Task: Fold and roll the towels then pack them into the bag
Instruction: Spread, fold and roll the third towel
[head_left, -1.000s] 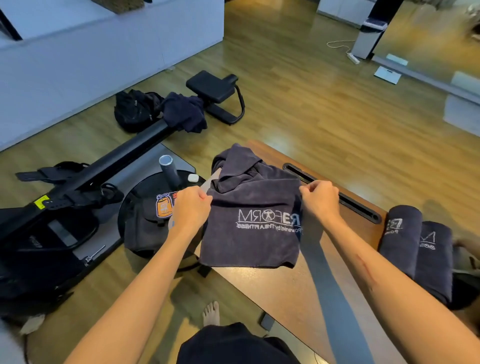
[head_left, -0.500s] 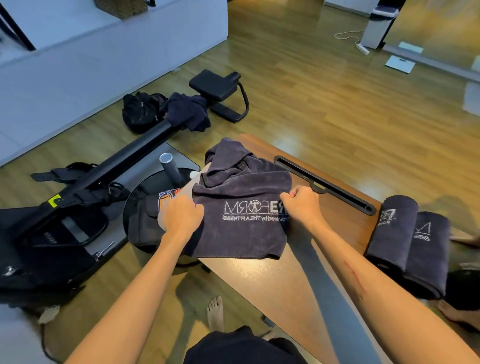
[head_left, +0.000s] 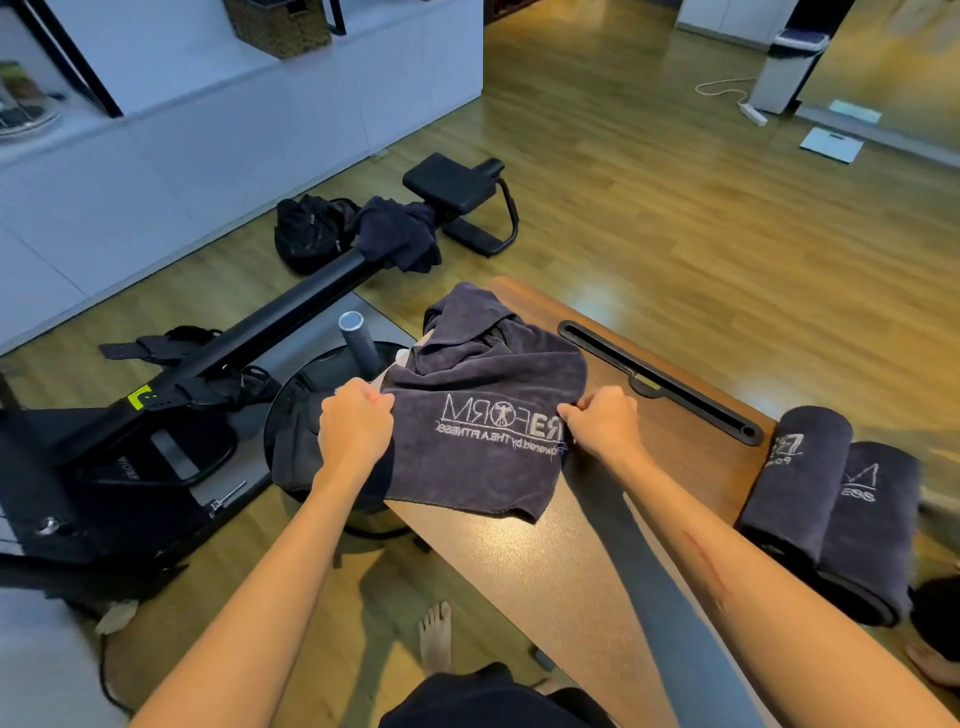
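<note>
On tabletop (head_left: 597, 561): dark towel (head_left: 483, 431), logo side up.
Left hand (head_left: 353, 421) pinches its 9 o'clock edge; right hand (head_left: 602, 421) pinches its 3 o'clock edge.

Gym room with a glossy wood floor (head_left: 675, 218)

A white platform (head_left: 208, 130) runs along the left; a black rowing machine (head_left: 218, 364), apparently, lies below it.

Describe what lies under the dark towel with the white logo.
The towel, pinched by the left hand and right hand, lies on the wooden table. Anything beneath it is covered.
</note>
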